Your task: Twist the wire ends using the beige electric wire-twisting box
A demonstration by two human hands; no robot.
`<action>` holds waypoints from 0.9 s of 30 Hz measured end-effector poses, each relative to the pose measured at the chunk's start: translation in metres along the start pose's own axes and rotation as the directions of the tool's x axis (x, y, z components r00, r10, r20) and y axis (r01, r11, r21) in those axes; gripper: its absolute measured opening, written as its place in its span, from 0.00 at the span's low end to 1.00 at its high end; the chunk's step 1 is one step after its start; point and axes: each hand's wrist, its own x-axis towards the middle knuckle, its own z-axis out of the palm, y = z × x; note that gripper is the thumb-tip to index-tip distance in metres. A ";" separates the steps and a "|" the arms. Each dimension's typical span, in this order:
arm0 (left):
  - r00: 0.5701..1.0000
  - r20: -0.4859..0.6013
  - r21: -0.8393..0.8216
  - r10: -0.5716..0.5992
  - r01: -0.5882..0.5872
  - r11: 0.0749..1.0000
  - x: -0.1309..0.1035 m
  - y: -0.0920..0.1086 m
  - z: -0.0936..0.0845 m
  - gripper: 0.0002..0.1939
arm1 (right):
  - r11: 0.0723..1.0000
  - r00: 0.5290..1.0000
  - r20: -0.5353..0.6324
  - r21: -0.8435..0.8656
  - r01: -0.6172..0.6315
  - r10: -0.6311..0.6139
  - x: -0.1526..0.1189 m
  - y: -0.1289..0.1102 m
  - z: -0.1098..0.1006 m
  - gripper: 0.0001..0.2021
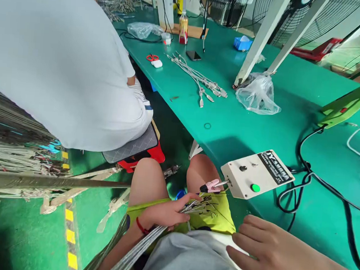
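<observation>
- Left hand closed around a bundle of thin grey wires; the bundle runs across the lap over the yellow-green shorts, with the loose bare ends fanned out past the fingertips.
- Right hand spread flat, holding nothing, resting near the grey shirt hem at the edge of the green table.
- Small beige control box with black knob and green push button sits at the table edge; a pink clip on a metal stem sticks out of its side, just above the wire ends, apart from them.
- Judgement: one wire end should be singled out and fed squarely to the clip; the bundle is best kept gripped close to the ends so the strands are not splayed.
- Black cable loops beside the box; worth keeping clear of the free hand.
- Another person in a pale grey shirt is seated to the left, back turned.
</observation>
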 end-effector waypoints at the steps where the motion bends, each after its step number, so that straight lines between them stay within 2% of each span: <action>1: 0.998 0.054 -0.041 -0.016 0.018 0.999 -0.003 0.002 -0.001 0.39 | 1.000 0.999 0.041 0.026 -0.006 0.005 0.001 0.003 0.003 0.05; 6: 0.985 0.172 -0.226 0.025 0.014 0.974 -0.010 0.006 0.000 0.47 | 0.997 0.984 0.170 0.070 0.036 -0.047 0.006 0.010 0.008 0.04; 8: 0.976 0.211 -0.251 0.055 0.000 0.968 -0.005 0.003 0.001 0.51 | 0.996 0.963 0.267 0.094 0.000 -0.026 0.009 0.005 0.007 0.03; 9: 0.976 0.209 -0.246 0.058 -0.005 0.969 -0.001 0.000 0.002 0.54 | 0.991 0.940 0.340 0.128 -0.047 0.000 0.011 0.001 0.008 0.03; 11: 0.986 0.162 -0.208 0.040 -0.006 0.978 0.009 -0.005 0.006 0.60 | 0.961 0.866 0.495 0.195 -0.196 0.076 0.016 -0.011 0.013 0.07; 13: 0.996 0.086 -0.185 0.016 0.000 0.983 0.019 -0.008 0.014 0.61 | 0.875 0.786 0.593 0.275 -0.399 0.172 0.021 -0.027 0.030 0.11; 14: 0.998 0.059 -0.201 0.010 0.003 0.980 0.024 -0.008 0.019 0.59 | 0.789 0.763 0.601 0.337 -0.514 0.240 0.025 -0.036 0.044 0.12; 15: 0.999 0.032 -0.230 0.001 0.006 0.973 0.028 -0.007 0.025 0.57 | 0.652 0.750 0.586 0.444 -0.615 0.308 0.029 -0.043 0.062 0.15; 16: 1.000 0.002 -0.271 -0.012 0.012 0.963 0.032 -0.006 0.031 0.54 | 0.412 0.733 0.538 0.608 -0.679 0.416 0.035 -0.049 0.082 0.20; 17: 0.999 -0.040 -0.319 -0.034 0.020 0.947 0.036 -0.004 0.039 0.50 | 0.128 0.660 0.498 0.736 -0.664 0.563 0.041 -0.053 0.103 0.19; 18: 0.986 -0.152 -0.379 -0.068 0.006 0.925 0.039 -0.002 0.046 0.44 | -0.150 0.584 0.524 0.810 -0.568 0.620 0.047 -0.055 0.124 0.13; 19: 0.962 -0.251 -0.425 -0.108 -0.009 0.905 0.042 -0.001 0.054 0.37 | -0.348 0.558 0.536 0.841 -0.413 0.633 0.052 -0.054 0.143 0.08; 20: 0.943 -0.306 -0.438 -0.127 -0.021 0.899 0.045 -0.001 0.061 0.30 | -0.469 0.523 0.521 0.850 -0.240 0.675 0.057 -0.051 0.160 0.07; 21: 0.926 -0.349 -0.446 -0.143 -0.030 0.894 0.048 -0.002 0.068 0.24 | -0.516 0.498 0.523 0.841 -0.166 0.692 0.060 -0.047 0.172 0.09; 23: 0.903 -0.401 -0.447 -0.152 -0.049 0.893 0.051 -0.004 0.079 0.19 | -0.557 0.460 0.508 0.830 -0.036 0.728 0.064 -0.039 0.186 0.15; 27: 0.882 -0.457 -0.414 -0.113 -0.099 0.905 0.052 -0.007 0.091 0.17 | -0.587 0.453 0.477 0.799 0.133 0.753 0.062 -0.030 0.189 0.27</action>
